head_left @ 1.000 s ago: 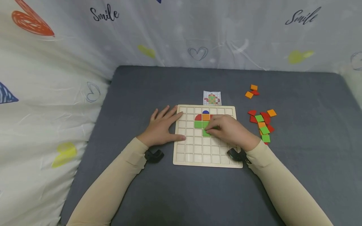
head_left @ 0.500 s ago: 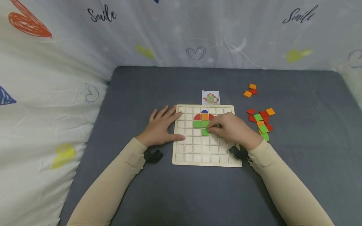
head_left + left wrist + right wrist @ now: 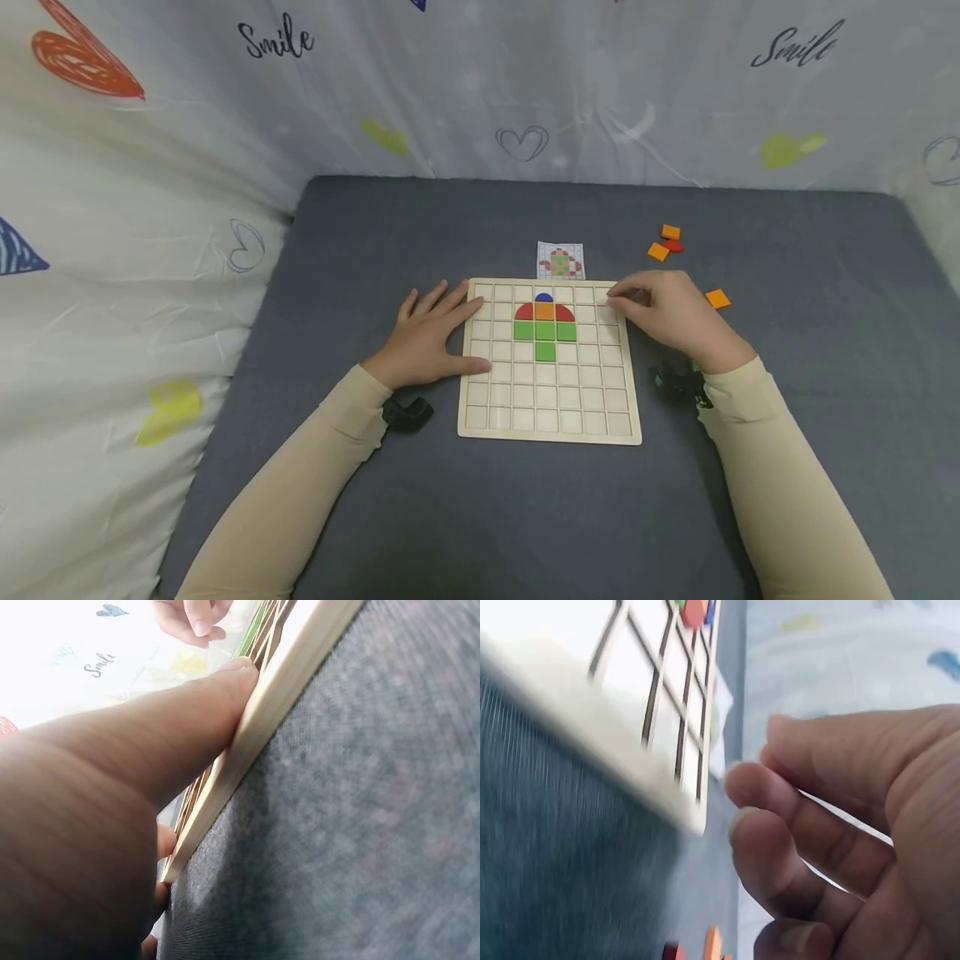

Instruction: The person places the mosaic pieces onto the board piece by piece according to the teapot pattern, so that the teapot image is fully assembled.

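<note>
A wooden grid board (image 3: 525, 396) lies on the grey-covered table. Near its top sit a blue half-round tile (image 3: 543, 297), an orange square tile (image 3: 544, 311) flanked by red rounded tiles (image 3: 565, 312), and several green square tiles (image 3: 545, 331). My left hand (image 3: 427, 342) rests on the board's left edge with fingers spread; the left wrist view has its thumb (image 3: 217, 686) on the rim. My right hand (image 3: 678, 315) hovers by the upper right corner. In the right wrist view its loosely bent fingers (image 3: 765, 847) hold nothing visible.
A small printed pattern card (image 3: 560, 261) sticks out behind the board. Orange tiles (image 3: 658, 252) and a red tile (image 3: 674, 247) lie at the back right. Another orange tile (image 3: 717, 298) shows beside my right hand, which hides most of the tile pile there.
My right hand has moved off the middle of the board to the right, uncovering a green tile at the right of the green row. My left hand has stayed put.
</note>
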`<state>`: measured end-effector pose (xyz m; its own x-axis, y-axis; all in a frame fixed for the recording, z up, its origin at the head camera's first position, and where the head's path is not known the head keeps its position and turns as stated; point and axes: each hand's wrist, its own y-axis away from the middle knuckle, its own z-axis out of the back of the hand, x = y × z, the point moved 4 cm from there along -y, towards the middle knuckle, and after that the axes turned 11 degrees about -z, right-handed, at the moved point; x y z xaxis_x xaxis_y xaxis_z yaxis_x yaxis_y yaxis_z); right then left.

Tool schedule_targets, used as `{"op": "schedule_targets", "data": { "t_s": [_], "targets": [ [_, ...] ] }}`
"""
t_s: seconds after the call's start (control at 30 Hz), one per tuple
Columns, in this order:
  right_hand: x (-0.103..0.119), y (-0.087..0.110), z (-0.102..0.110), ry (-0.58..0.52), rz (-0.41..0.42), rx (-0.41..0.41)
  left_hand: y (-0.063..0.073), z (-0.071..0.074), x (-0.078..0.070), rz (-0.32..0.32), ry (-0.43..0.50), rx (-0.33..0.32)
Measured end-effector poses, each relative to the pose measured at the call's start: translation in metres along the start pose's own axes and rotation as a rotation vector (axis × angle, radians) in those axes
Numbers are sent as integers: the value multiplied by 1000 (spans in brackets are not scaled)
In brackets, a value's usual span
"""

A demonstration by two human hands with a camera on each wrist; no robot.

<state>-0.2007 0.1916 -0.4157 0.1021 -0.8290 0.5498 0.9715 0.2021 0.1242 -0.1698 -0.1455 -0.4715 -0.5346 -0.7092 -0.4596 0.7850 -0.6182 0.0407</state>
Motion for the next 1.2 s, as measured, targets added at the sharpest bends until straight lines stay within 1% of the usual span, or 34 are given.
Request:
{"op": "schedule_targets", "data": {
  "t_s": [0.1, 0.2, 0.33, 0.4, 0.53, 0.6, 0.7, 0.83, 1.0, 1.2],
  "targets": [
    [-14, -5, 8, -17, -49, -36, 1, 2, -1, 1, -1, -3],
    [-30, -11, 19, -35, -105, -56, 1, 3, -2, 0, 4, 6],
    [-47, -21, 33, -40, -158, -64, -1, 0, -3, 9, 6, 23],
    [-52, -29, 40, -24, -167, -78, -2, 0, -4, 3, 1, 21],
    [-62, -47, 53, 8, -167, -138, -4, 3, -3, -8, -8, 14],
    [-68, -57, 57, 5, -181, -145, -2, 3, -2, -4, -6, 17],
    [-77, -71, 56, 10, -203, -114, 2, 1, -2, 11, -2, 29],
    [-84, -83, 54, 21, -207, -80, 2, 1, -3, 14, 5, 31],
    [-90, -91, 49, 45, -193, -50, 2, 1, -5, 20, 5, 34],
    [-90, -92, 46, 124, -167, -63, 3, 2, -5, 20, -4, 27]
  ]
}}
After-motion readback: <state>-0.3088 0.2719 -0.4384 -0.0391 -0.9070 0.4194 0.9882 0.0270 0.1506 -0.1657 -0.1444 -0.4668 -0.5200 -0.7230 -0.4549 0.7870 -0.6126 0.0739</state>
